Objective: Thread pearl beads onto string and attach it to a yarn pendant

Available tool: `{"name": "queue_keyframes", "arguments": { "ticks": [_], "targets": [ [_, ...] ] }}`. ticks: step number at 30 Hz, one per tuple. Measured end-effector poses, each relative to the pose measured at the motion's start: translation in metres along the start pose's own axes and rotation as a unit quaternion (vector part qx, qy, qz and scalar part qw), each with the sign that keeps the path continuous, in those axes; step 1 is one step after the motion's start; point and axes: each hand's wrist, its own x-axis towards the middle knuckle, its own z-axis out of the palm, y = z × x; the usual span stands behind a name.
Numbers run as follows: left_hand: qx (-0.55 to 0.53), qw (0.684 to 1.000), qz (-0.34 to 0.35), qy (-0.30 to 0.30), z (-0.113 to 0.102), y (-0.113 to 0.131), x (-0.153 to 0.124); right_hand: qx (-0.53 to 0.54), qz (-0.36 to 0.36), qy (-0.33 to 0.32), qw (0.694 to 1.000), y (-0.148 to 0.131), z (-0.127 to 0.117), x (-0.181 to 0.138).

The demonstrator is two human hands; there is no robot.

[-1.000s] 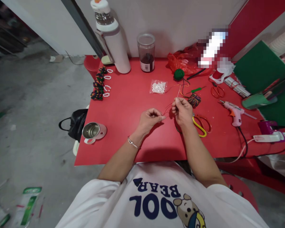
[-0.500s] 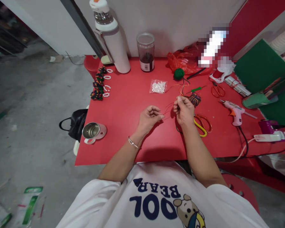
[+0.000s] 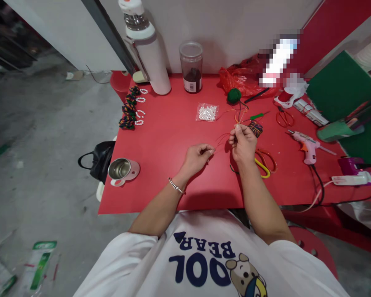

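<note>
My left hand (image 3: 199, 158) is closed in a pinch above the middle of the red table (image 3: 160, 161), gripping a thin red thread (image 3: 221, 140). The thread runs slackly across to my right hand (image 3: 244, 142), whose thumb and finger are pinched on it. From the right fingertips, strands lead up toward a dark green yarn ball (image 3: 234, 96). Beside that hand lies a multicoloured yarn ball (image 3: 256, 128), partly hidden. A clear bag of white beads (image 3: 207, 112) lies beyond both hands. Scissors with yellow handles (image 3: 262, 168) are partly covered by my right forearm.
On the left stand a metal cup (image 3: 123, 170) and several beaded yarn pieces (image 3: 129, 108). A tall white bottle (image 3: 151, 53) and a jar (image 3: 191, 68) stand at the back. To the right are red scissors (image 3: 284, 118), a green-handled tool (image 3: 257, 116) and a pink glue gun (image 3: 307, 146).
The fingers of my left hand have closed more tightly into a pinch. My right hand has shifted slightly right in the picture, and the whole view has moved a little.
</note>
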Motion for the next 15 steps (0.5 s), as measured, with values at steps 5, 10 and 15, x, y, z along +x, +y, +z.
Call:
{"name": "queue_keyframes", "arguments": {
  "ticks": [5,10,15],
  "targets": [
    [-0.042,0.998,-0.036,-0.017,-0.001,0.003,0.0,0.011,-0.02,0.017,1.0,-0.002,-0.004,0.004],
    [-0.161,0.982,-0.087,-0.048,-0.004,0.004,0.001,0.008,-0.03,0.039,0.999,-0.001,-0.004,0.006],
    [-0.285,0.95,-0.103,-0.068,-0.011,0.007,0.003,-0.012,-0.033,0.028,0.999,0.003,-0.001,0.0]
  ]
}}
